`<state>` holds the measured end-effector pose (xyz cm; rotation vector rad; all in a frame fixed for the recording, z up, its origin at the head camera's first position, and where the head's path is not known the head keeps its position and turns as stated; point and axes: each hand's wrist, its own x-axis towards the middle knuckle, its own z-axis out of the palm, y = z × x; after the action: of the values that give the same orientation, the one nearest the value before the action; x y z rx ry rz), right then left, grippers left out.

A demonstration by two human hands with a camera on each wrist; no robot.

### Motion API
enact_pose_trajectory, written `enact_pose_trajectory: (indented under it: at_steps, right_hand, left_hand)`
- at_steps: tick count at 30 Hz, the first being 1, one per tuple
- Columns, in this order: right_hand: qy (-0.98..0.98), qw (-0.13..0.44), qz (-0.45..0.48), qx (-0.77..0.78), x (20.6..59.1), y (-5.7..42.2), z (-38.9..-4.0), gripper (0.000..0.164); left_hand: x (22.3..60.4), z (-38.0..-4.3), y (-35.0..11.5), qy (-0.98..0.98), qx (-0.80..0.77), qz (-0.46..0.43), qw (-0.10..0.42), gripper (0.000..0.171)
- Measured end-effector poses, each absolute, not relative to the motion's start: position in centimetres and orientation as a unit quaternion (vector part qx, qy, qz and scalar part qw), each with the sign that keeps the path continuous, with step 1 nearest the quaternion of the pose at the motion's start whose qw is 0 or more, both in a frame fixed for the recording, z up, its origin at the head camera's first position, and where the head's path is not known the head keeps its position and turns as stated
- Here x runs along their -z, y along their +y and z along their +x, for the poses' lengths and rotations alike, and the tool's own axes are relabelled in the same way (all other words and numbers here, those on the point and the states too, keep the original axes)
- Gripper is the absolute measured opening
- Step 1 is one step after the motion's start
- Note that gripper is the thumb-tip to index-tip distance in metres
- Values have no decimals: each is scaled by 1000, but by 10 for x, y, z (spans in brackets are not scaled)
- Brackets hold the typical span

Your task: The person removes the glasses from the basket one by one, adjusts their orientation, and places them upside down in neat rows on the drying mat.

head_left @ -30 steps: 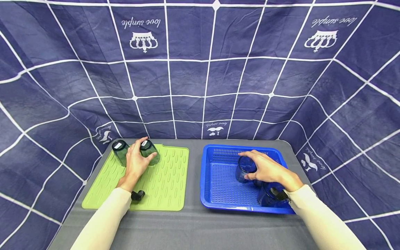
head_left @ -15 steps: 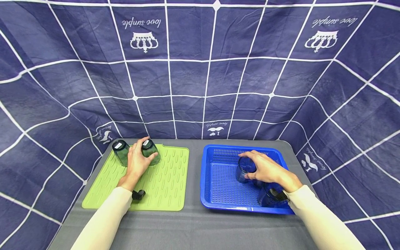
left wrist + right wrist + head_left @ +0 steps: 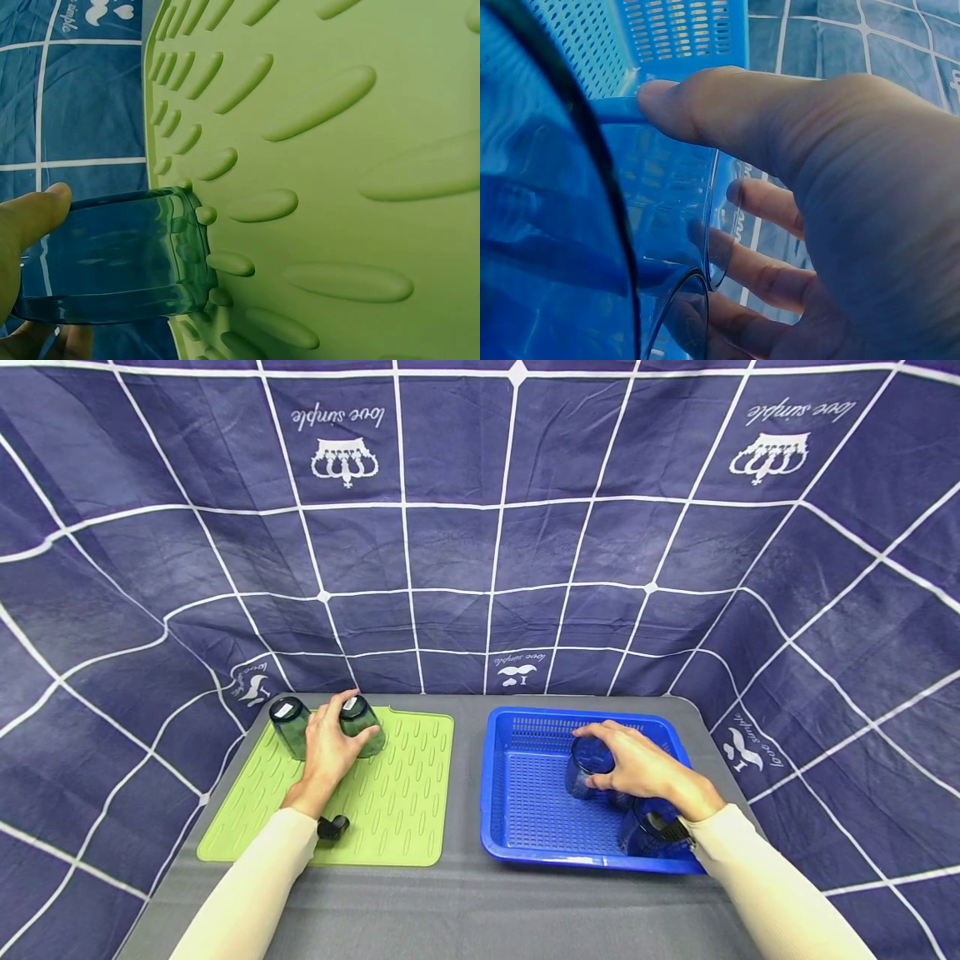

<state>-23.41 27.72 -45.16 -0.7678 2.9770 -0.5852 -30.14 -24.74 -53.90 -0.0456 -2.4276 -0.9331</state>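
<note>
My left hand [image 3: 330, 747] holds a dark green-tinted drinking glass [image 3: 363, 720] that stands upside down on the light green ridged mat [image 3: 397, 802]. In the left wrist view, the thumb and fingers grip this glass [image 3: 120, 255] near its base, and its rim is right at the mat. A second upturned glass [image 3: 289, 725] is just left of that hand. Over the blue basket [image 3: 487, 785], my right hand [image 3: 645, 764] grips the sides of a blue-looking glass [image 3: 581, 772]. The right wrist view has the thumb on one side of this glass [image 3: 667, 172] and fingers opposite.
Another glass [image 3: 637, 835] is in the basket's near right corner, partly under the right wrist; it looms large as a glass rim [image 3: 622, 225] in the right wrist view. One more glass [image 3: 694, 300] shows between. A grey tabletop [image 3: 465, 902] and blue checked cloth [image 3: 450, 552] surround everything.
My left hand and its glass have shifted very slightly to the right since a second ago. My right hand holds its place on the glass in the basket.
</note>
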Motion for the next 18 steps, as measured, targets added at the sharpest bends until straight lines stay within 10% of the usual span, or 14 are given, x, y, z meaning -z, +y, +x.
enact_pose_trajectory:
  at_steps: [18]
  right_hand:
    - [948,-1,-251,194,449,276,-235,71]
  left_hand:
    - [538,-301,-249,-902,344,-24,258,85]
